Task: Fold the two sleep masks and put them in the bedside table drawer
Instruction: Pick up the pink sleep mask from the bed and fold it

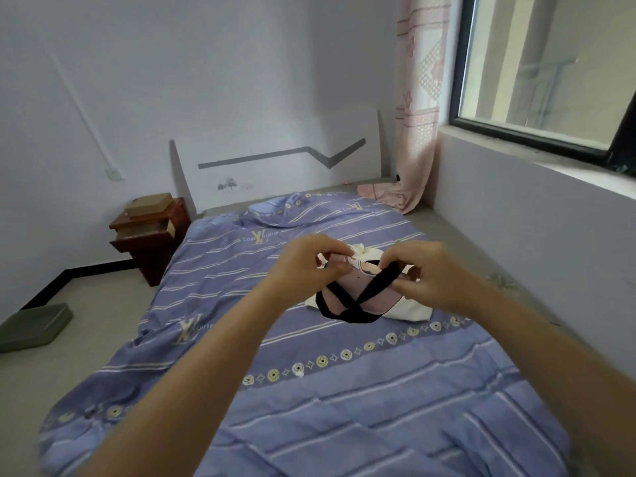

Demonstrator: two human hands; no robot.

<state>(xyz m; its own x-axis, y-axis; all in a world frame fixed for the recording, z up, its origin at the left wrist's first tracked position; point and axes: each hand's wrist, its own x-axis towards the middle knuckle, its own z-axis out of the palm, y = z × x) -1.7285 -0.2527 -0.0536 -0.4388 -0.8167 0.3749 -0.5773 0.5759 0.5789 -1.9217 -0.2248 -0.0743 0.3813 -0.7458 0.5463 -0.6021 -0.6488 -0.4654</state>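
Both hands are lifted over the bed (344,390), and between them hangs a pink mask (347,287). The left hand (303,261) pinches the left end of the mask between thumb and fingertips, so its grip is narrow and holds cloth. The right hand (421,270) pinches the black strap (375,284) near the right end in the same way, fingers curled on it. I think the mask is held in the air like this because the two ends must come together for the fold, and the strap, which hangs down in a crossed loop, must first be brought out of the way or tucked inside. Under the pink mask, on the blue cover, lies a white piece of cloth (411,309); it is probably the second mask, but most of it is hidden, so I cannot tell if it is folded. It lies there, in my judgement, to be close for the next turn. The nightstand (151,242) stands at the left of the bed head, well apart from the hands, and its drawer (146,228) is pulled out already, ready to receive both masks. The fold of the first mask looks only begun, and nothing is in the drawer that I can see from here.
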